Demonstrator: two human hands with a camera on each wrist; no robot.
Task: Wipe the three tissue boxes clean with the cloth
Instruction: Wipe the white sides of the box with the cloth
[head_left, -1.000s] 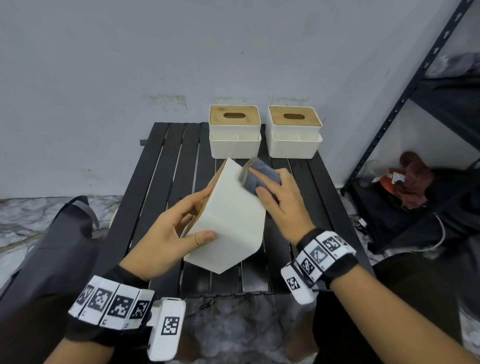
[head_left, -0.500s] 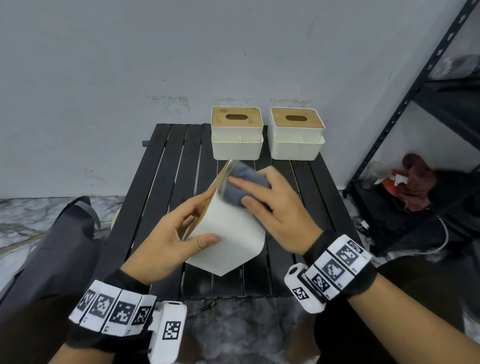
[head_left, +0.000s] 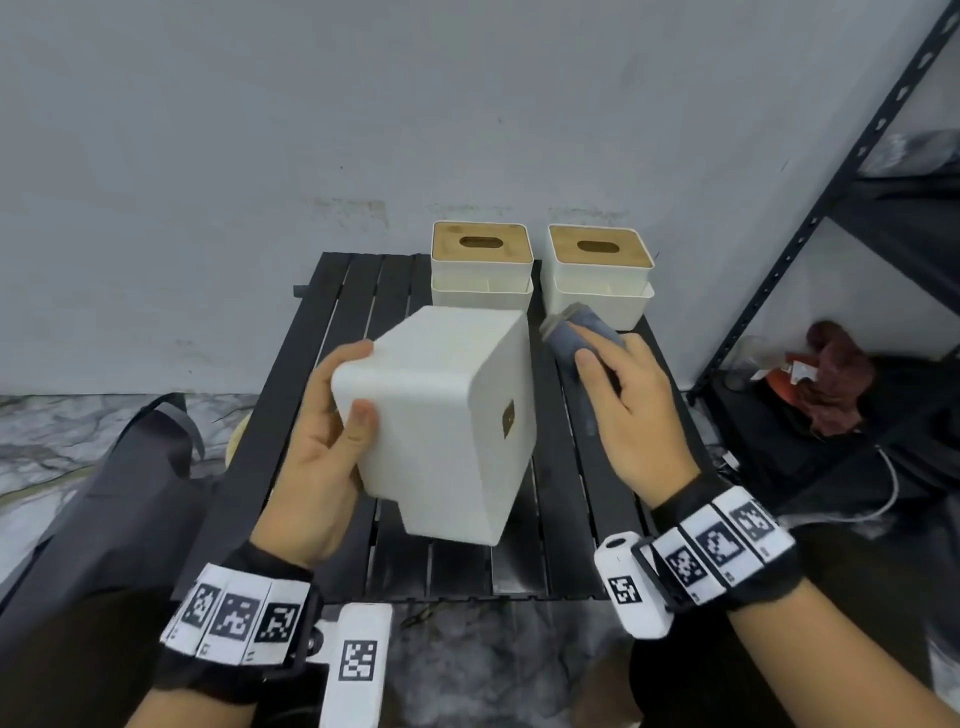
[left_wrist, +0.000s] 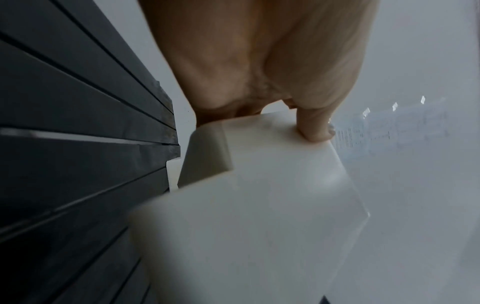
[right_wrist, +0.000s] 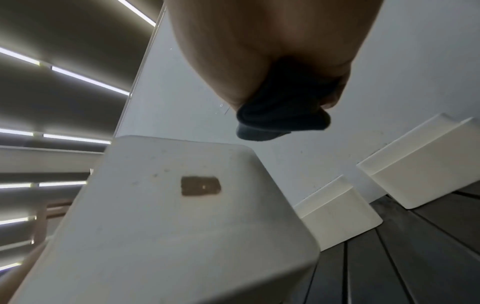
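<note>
My left hand (head_left: 332, 431) grips a white tissue box (head_left: 447, 415) tipped over above the black slatted table (head_left: 582, 509), its white underside facing me and a small brown patch (right_wrist: 201, 186) on its right side. The thumb (left_wrist: 314, 127) presses on the box (left_wrist: 259, 205). My right hand (head_left: 623, 410) holds a folded dark grey cloth (head_left: 576, 338) just right of the box (right_wrist: 168, 216), apart from it; the cloth (right_wrist: 280, 121) hangs out from the fingers. Two more white tissue boxes with wooden lids, one (head_left: 482, 270) and another (head_left: 600, 275), stand at the table's back edge by the wall.
A black metal shelf rack (head_left: 831, 197) stands to the right, with dark red cloth and clutter (head_left: 831, 379) on its low shelf. A dark grey bag (head_left: 104, 493) lies on the marble floor left of the table. A grey wall rises right behind the table.
My left hand has turned the box so its underside faces me. My right hand with the cloth has come off the box and moved to its right.
</note>
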